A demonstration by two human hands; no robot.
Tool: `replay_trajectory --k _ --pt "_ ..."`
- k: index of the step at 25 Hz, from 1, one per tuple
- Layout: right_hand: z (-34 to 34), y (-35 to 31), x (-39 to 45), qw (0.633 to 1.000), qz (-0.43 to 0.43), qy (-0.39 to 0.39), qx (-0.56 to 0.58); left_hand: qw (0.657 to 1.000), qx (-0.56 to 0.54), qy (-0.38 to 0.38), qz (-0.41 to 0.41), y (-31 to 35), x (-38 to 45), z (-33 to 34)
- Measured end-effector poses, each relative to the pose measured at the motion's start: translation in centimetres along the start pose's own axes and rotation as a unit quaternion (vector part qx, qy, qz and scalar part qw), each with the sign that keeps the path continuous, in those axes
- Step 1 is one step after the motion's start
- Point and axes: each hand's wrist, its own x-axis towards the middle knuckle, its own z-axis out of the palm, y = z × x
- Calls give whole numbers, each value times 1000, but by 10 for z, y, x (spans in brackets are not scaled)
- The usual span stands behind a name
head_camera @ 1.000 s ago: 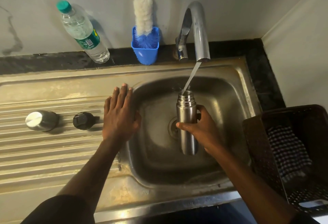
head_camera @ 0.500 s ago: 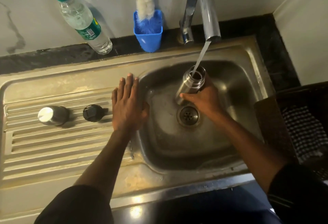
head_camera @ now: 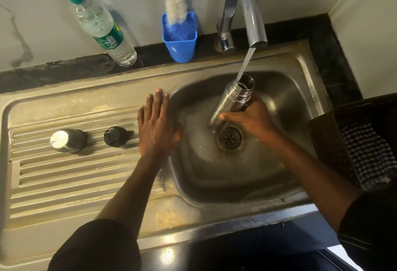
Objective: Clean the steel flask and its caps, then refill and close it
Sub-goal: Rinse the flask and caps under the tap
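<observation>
The right hand holds the cylindrical steel flask with fingers and thumb curled round its lower body, over the basin of the steel sink. The long axis of the flask is tilted: its open threaded mouth points up and away from the hand, toward the curved steel tap, and its base points down, toward the round drain just below the hand. The stream of water meets the mouth.

The left hand lies flat, fingers straight, on the sink edge beside the basin and holds nothing. Left of this hand, on the ribbed drainboard, stand the small black inner cap, near, and the steel outer cap, further away. I judge that the left hand is the nearer one for taking the caps.
</observation>
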Motion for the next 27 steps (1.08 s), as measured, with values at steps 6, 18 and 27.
replay_trajectory --k 6,18,27 --pt "0 -2 -1 894 227 -25 385 1000 -6 -2 -4 -1 0 0" --pt "56 -21 17 564 323 -72 757 1000 -16 14 2 -1 0 2" --pt "35 -56 18 579 252 42 774 1000 -24 0 7 -5 2 3"
